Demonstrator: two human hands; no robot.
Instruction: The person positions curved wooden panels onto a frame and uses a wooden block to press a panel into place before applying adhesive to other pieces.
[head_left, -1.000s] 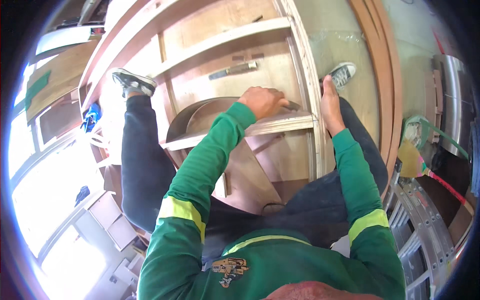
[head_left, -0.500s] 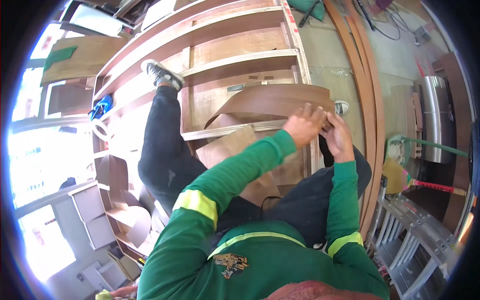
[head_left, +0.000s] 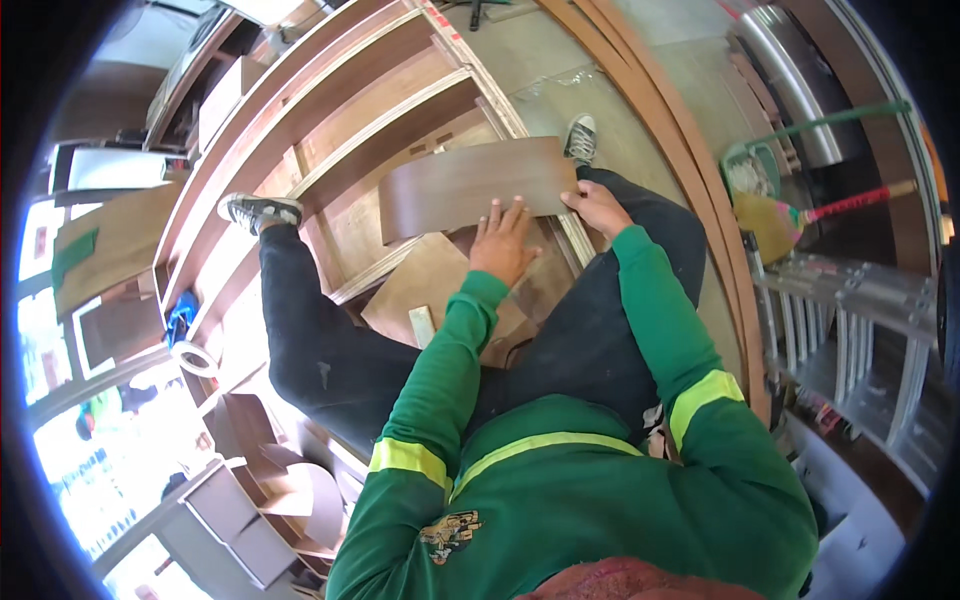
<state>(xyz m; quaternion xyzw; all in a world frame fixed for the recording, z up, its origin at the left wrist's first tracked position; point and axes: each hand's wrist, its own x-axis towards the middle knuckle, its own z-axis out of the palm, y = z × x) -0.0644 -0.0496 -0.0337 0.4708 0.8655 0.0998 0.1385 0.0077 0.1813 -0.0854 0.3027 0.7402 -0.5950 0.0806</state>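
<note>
A thin, flexible strip of brown laminate (head_left: 470,185) spans the near compartments of a large wooden shelf frame (head_left: 390,130) lying flat. My right hand (head_left: 602,210) pinches the strip's right end, thumb on its face. My left hand (head_left: 506,242) has its fingers spread, with the fingertips against the strip's lower edge near the middle. Below the strip, a loose plywood piece (head_left: 400,290) lies between my legs, with a small pale block (head_left: 421,326) nearby. What lies under the strip is hidden.
Long brown strips (head_left: 665,130) run along the floor at the right. An aluminium ladder (head_left: 860,300), a broom (head_left: 770,220) and a steel cylinder (head_left: 795,85) stand beyond them. At the left are a roll of tape (head_left: 194,358) and a blue item (head_left: 181,318). My legs straddle the frame.
My left hand has left the strip's right end, moved left and spread its fingers. The strip now shows its broad face more fully. The whole view has turned.
</note>
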